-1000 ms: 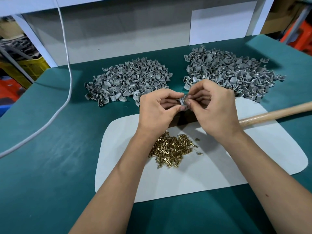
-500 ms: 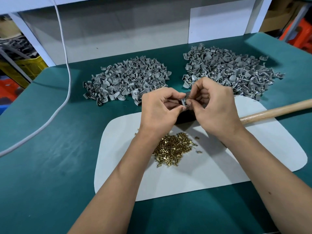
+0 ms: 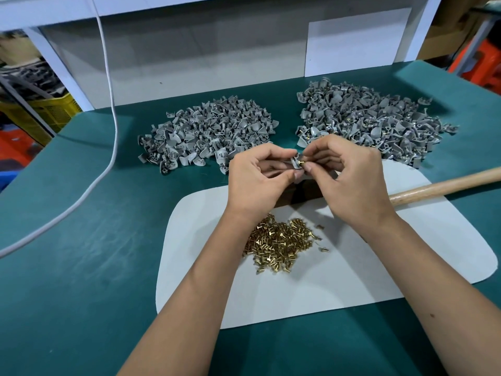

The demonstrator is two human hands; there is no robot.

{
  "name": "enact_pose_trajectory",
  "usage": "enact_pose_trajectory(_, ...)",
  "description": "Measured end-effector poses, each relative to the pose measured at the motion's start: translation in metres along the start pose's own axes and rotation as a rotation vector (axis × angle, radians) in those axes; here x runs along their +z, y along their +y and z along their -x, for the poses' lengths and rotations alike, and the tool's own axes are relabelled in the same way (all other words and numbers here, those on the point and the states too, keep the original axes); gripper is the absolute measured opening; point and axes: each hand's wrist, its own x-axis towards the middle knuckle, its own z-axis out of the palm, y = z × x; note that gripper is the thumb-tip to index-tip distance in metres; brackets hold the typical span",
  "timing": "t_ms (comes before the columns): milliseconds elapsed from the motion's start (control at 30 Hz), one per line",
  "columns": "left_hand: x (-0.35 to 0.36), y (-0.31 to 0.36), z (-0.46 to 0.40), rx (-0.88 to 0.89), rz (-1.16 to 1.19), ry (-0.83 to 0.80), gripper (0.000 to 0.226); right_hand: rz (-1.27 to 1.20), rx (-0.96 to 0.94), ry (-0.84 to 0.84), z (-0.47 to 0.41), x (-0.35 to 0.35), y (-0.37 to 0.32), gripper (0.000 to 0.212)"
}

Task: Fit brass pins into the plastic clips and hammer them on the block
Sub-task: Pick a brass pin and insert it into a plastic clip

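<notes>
My left hand (image 3: 260, 177) pinches a small grey plastic clip (image 3: 295, 162) between thumb and forefinger above the table's middle. My right hand (image 3: 349, 175) pinches a brass pin (image 3: 301, 163) whose head sits against the clip. Under both hands lies a dark block (image 3: 303, 192), mostly hidden. A heap of loose brass pins (image 3: 282, 244) lies on the white mat (image 3: 352, 267), below my wrists. A wooden hammer handle (image 3: 444, 185) runs off to the right; its head is hidden behind my right hand.
Two heaps of grey clips sit on the green table (image 3: 81, 267): one at the back left (image 3: 206, 131), one at the back right (image 3: 374, 120) with brass showing in some. A white cable (image 3: 108, 77) hangs down on the left. A white wall panel stands behind.
Both hands stay together over the block. The brass pin now shows between my right fingertips at the clip. The view has shifted slightly.
</notes>
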Motion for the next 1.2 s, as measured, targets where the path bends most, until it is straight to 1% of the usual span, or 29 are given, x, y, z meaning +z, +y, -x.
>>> enact_pose_trajectory(167,-0.002,0.0,-0.001,0.012,-0.001,-0.014,0.032,0.092,-0.112,0.014,-0.002,-0.003,-0.001,0.01)
enact_pose_trajectory(267,-0.003,0.001,-0.002,0.019,-0.002,-0.041,0.032,0.104,-0.134,0.011,-0.003,-0.004,-0.001,0.007)
enact_pose_trajectory(367,-0.001,0.001,0.0,0.027,0.005,-0.031,0.046,0.108,-0.101,0.033,-0.003,-0.004,-0.001,0.005)
enact_pose_trajectory(400,0.0,0.001,0.0,0.033,0.007,-0.016,0.047,0.105,-0.087,0.044,-0.003,-0.004,-0.001,0.003)
enact_pose_trajectory(533,0.006,0.001,0.001,0.061,-0.015,0.033,0.033,0.086,-0.046,0.073,-0.003,-0.003,-0.001,0.003)
enact_pose_trajectory(600,0.008,0.001,0.002,0.053,-0.013,0.046,0.029,0.085,-0.035,0.073,-0.003,-0.003,-0.001,0.003)
enact_pose_trajectory(767,0.009,0.003,0.003,0.013,0.028,0.059,0.028,0.106,-0.031,0.062,-0.002,-0.002,-0.003,0.003)
enact_pose_trajectory(967,0.009,0.006,0.003,0.005,0.029,0.06,0.026,0.149,-0.037,0.082,0.0,-0.001,-0.006,0.002)
enact_pose_trajectory(1200,0.014,0.009,0.005,0.039,-0.002,0.082,0.028,0.153,0.0,0.101,0.002,0.001,-0.009,0.003)
